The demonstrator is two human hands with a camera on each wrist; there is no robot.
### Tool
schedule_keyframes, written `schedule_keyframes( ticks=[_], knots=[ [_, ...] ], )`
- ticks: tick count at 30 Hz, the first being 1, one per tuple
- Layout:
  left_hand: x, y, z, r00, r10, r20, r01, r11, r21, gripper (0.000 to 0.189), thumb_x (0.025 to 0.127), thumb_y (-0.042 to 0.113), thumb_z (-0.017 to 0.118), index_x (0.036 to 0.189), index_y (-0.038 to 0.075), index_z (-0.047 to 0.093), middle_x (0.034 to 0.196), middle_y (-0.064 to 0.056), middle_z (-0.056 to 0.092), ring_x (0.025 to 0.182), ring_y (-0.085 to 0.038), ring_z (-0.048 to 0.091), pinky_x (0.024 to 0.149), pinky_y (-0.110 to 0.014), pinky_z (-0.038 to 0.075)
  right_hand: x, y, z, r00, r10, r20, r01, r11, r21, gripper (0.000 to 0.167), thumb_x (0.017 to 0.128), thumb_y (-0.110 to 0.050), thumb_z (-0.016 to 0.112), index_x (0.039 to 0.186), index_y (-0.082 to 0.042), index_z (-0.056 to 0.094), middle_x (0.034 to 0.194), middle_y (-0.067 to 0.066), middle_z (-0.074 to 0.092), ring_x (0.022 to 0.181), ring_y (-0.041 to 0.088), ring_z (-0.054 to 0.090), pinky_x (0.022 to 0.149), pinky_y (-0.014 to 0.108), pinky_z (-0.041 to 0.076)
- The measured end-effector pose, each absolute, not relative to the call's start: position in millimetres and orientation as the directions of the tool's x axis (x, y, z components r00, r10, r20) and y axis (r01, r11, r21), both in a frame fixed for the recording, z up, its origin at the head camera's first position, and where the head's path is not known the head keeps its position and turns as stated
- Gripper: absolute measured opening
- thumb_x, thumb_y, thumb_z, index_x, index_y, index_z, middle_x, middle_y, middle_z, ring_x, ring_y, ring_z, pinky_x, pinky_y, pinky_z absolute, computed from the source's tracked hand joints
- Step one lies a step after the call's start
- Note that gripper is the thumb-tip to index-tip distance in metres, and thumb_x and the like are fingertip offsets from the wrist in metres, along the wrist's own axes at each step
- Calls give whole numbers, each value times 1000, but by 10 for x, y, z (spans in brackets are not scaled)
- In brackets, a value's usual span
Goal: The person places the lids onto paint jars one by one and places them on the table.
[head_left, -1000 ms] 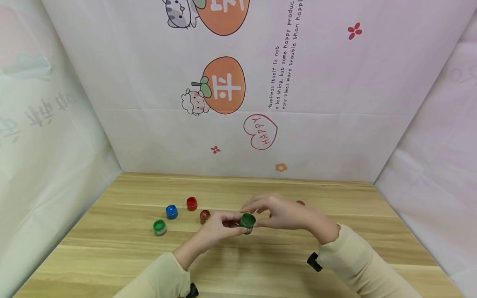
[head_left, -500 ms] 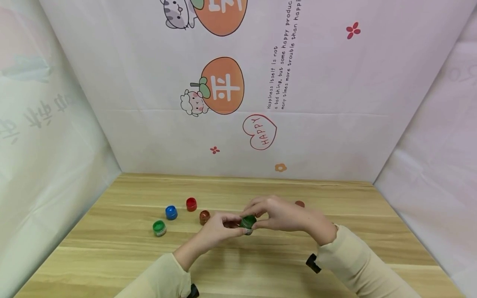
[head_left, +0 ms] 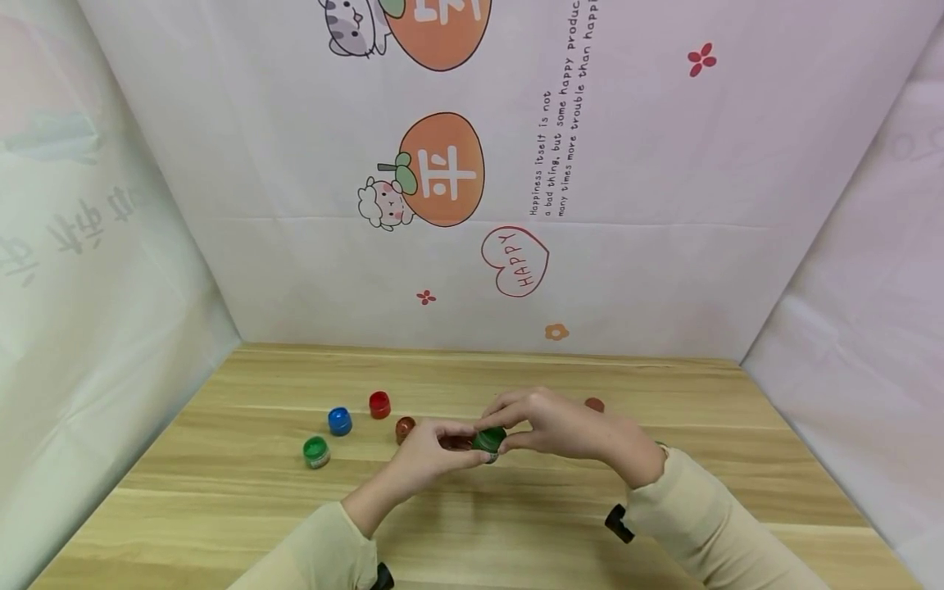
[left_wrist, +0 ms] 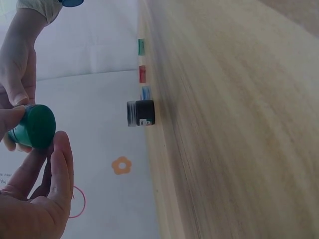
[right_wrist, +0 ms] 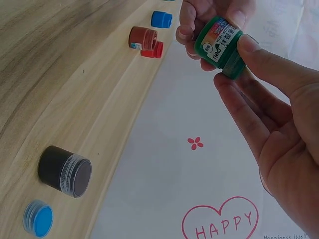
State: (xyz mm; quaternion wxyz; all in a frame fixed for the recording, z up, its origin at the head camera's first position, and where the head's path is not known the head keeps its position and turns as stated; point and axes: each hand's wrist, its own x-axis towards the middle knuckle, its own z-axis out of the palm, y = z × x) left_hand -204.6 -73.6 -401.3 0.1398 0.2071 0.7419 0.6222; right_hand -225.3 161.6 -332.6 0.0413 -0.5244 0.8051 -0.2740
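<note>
The left hand [head_left: 435, 449] curls its fingers and thumb round a labelled green paint jar [head_left: 489, 443], raised above the wooden table [head_left: 184, 508]. From between two and three o'clock, the right hand [head_left: 553, 422] pinches its top end. At nine o'clock stand another green jar [head_left: 316, 451], a brown jar [head_left: 405, 429] and a blue jar [head_left: 340, 421].

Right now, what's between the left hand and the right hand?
A green jar, held by both the left hand and the right hand; the head view shows it.
</note>
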Motion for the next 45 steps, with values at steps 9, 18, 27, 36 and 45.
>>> schedule_keyframes(
  ticks=[9,18,27,36,45],
  knots=[
    [-2033,-739,-4007,-881,469,65,139,125,982,40,92,16,79,125,-6,70,119,-15,72,101,-21,70,84,-29,58,-2239,1603,-3332,-437,-866,243,-837,293,-463,32,89,-4,79,121,-4,76,116,6,71,102,11,66,80,23,56],
    [-2043,-727,-4009,-899,432,68,144,146,979,41,90,17,80,124,-5,71,114,-12,73,96,-18,69,81,-28,58,-2227,1583,-3341,-462,-847,262,-831,311,-461,33,87,-3,80,120,-2,75,116,6,72,104,13,68,81,29,58],
    [-2046,-714,-4006,-911,408,66,140,155,978,41,91,18,80,125,-3,71,117,-12,72,98,-19,68,83,-32,58,-2211,1587,-3347,-484,-829,280,-825,325,-463,32,87,-3,80,118,-2,76,115,6,72,104,15,69,84,27,57],
    [-2028,-710,-3985,-916,395,73,150,168,974,44,90,17,81,126,-5,70,116,-13,72,98,-20,69,83,-33,58,-2198,1591,-3337,-503,-821,272,-811,338,-478,35,89,-3,78,124,-2,74,119,7,71,108,17,68,84,33,59],
    [-2032,-694,-3972,-908,407,93,174,167,970,39,92,19,80,125,1,72,114,-8,73,97,-18,68,83,-31,57,-2205,1605,-3313,-582,-786,208,-734,398,-551,43,90,-7,79,131,-2,69,130,10,68,111,20,67,88,33,57]
  ],
)
